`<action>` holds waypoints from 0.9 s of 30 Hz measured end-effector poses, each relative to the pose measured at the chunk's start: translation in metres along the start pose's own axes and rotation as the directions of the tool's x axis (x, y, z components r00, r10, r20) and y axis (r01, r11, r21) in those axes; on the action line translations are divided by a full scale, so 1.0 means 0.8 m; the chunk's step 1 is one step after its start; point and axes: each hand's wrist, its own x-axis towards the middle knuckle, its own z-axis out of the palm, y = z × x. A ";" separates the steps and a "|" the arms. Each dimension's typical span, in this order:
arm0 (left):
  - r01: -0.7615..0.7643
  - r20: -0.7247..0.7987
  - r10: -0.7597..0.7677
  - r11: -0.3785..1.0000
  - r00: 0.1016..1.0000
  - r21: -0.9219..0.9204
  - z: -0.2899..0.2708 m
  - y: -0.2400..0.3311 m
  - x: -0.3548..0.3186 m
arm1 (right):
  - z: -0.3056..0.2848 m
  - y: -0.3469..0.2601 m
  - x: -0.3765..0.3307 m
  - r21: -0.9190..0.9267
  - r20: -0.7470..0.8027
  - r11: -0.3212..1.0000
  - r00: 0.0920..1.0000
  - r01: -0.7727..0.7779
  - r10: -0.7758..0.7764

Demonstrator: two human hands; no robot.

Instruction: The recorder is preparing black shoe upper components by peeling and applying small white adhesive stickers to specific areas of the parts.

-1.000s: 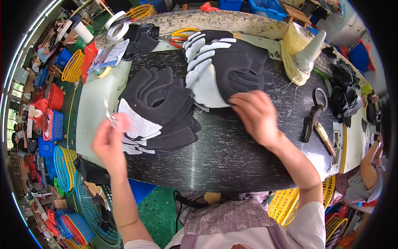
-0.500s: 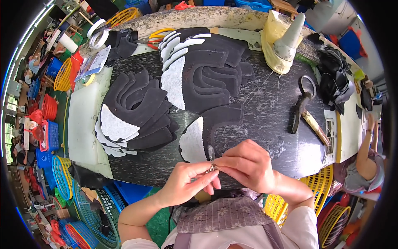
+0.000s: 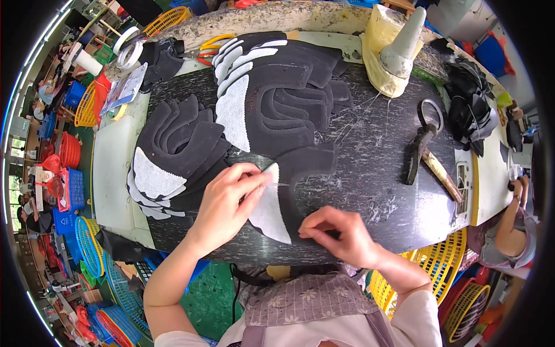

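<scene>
I see my left hand (image 3: 222,205) pinching the white edge of a black shoe upper piece (image 3: 292,191), right hand (image 3: 341,234) pressing its near corner, fingers curled, stacked uppers (image 3: 173,153) left of it, hammer (image 3: 425,153) right, thread cone (image 3: 404,40) beyond.

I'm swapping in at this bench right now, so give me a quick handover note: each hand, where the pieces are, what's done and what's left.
Left hand: fingertips pinching the top of the black-and-white fabric shoe-upper piece lying flat on the dark worktable.
Right hand: fingers pinched shut at that piece's lower edge; what they grip is too small to tell.
Stacks: fanned pile of black cut pieces to the left, second pile behind.
Done: one piece lies apart from the piles.
Left: both piles remain.
</scene>
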 end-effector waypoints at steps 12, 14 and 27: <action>0.274 0.212 -0.174 0.672 0.962 -0.688 0.025 0.019 -0.024 | -0.011 0.001 -0.007 0.017 -0.073 0.999 0.997 -0.031 0.033; 0.258 0.181 -0.189 0.572 0.965 -0.779 0.038 0.019 -0.040 | -0.015 -0.004 -0.012 0.077 -0.121 0.997 0.992 -0.026 0.035; 0.038 -0.022 -0.100 0.554 0.995 -0.832 0.063 0.015 -0.068 | -0.012 -0.002 0.002 0.170 -0.206 0.979 0.976 0.109 -0.073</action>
